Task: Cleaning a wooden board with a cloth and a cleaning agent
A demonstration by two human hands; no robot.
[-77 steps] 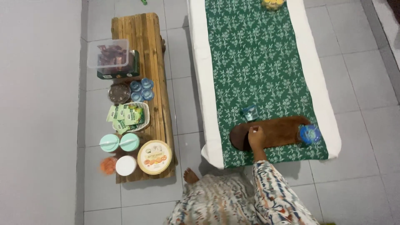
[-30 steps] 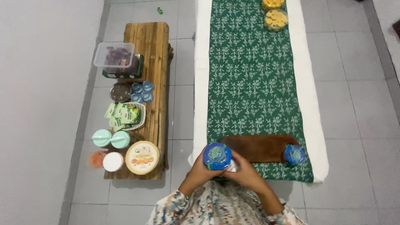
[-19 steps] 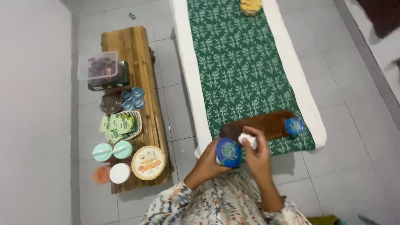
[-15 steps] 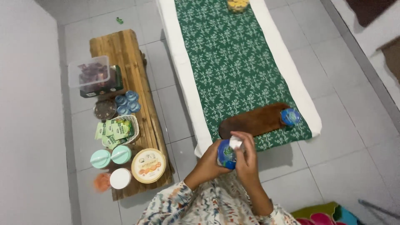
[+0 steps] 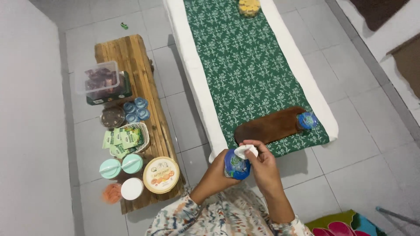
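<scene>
My left hand (image 5: 217, 168) grips a sealed water cup with a blue lid (image 5: 236, 165), held up near my chest. My right hand (image 5: 263, 164) presses a small white crumpled cloth (image 5: 245, 150) against the cup's top edge. Just beyond my hands lies a long brown wooden tray (image 5: 269, 126) on a green leaf-patterned runner (image 5: 249, 65). A second blue-lidded water cup (image 5: 307, 120) stands at the tray's right end.
A wooden bench (image 5: 144, 87) on the left carries a clear plastic box (image 5: 96, 78), several blue cups (image 5: 134, 109), a white basket of green sachets (image 5: 124, 139), two mint-lidded jars (image 5: 121, 166) and a round cookie tin (image 5: 161, 175). A container of yellow food (image 5: 249, 6) sits far up the runner.
My right hand left the tray. A blue-lidded cup came off the runner into my left hand near my body, and the white cloth now rubs its top. The view shifted.
</scene>
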